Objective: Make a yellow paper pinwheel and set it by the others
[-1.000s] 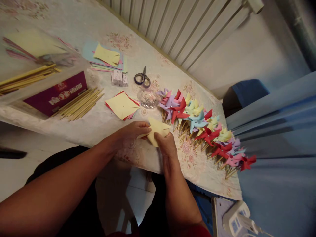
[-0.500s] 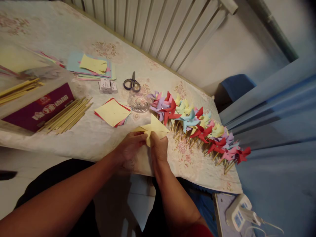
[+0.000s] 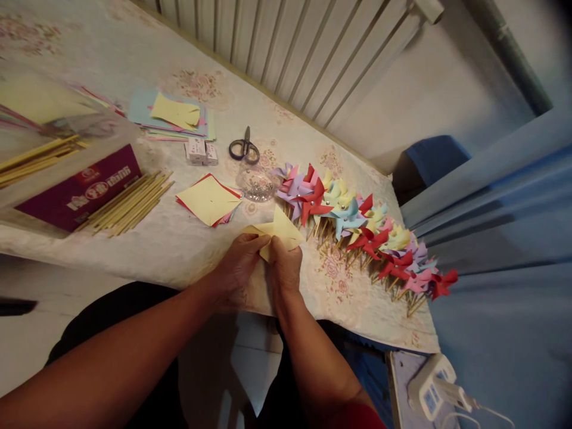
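A yellow paper piece (image 3: 285,227) with pointed corners is pinched between both hands above the table's front edge. My left hand (image 3: 243,259) grips its left side, thumb near the middle. My right hand (image 3: 286,265) holds it from the right, thumb pressed at the centre, close to the left thumb. Behind the hands lies a stack of square papers (image 3: 208,201), yellow on top. A clear container (image 3: 257,185) of small shiny pieces sits just beyond. Rows of colourful paper pinwheels (image 3: 348,214) on sticks are right of the hands.
Scissors (image 3: 244,149) lie near small white boxes (image 3: 201,152) and a pile of coloured paper (image 3: 176,114). Wooden sticks (image 3: 129,205) rest beside a purple-labelled box (image 3: 84,187) at left. A power strip (image 3: 431,387) is at lower right, below a blue curtain.
The view has shifted slightly, so the table items appear a little further right. Both thumbs have come closer together at the middle of the yellow paper.
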Demonstrator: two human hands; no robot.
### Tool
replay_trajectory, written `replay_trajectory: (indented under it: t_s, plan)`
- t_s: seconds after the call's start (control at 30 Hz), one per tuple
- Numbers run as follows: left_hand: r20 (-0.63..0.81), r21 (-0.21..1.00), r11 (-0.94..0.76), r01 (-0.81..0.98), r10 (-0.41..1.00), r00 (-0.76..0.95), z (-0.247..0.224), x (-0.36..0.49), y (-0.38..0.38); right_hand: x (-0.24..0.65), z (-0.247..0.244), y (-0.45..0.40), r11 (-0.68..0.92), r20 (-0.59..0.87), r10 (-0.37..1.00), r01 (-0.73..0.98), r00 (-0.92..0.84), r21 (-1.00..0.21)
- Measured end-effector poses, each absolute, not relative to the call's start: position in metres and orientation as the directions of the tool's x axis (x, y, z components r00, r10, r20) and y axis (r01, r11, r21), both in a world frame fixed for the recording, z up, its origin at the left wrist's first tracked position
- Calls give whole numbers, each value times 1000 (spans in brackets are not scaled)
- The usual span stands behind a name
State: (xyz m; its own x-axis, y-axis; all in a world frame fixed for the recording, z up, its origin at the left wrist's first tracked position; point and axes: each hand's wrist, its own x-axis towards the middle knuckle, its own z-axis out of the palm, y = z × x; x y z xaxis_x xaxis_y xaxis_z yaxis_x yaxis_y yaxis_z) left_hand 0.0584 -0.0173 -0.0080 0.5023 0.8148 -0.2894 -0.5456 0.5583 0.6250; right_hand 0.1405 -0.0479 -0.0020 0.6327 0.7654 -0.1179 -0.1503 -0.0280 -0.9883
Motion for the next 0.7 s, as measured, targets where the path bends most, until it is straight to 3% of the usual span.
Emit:
replay_trajectory:
  t_s: [0.2, 0.37, 0.57, 0.7]
  plan:
    - [-294, 613, 569, -548, 808, 511, -4, 56, -16, 140, -7, -49, -19, -140, 791, -204, 596, -979]
    - [-258, 625, 549, -555, 816, 517, -4, 50, -8, 145, -2, -53, -43, -110, 787, -123, 607, -991]
    - [-250, 655, 499, -567, 852, 461, -1, 35, 5, 158, -8, -60, 46, 164, 683, 183, 711, -982]
    - [-281, 659, 491, -570, 863, 420, 3, 29, 11, 159, -8, -66, 135, 455, 666, 505, 591, -853]
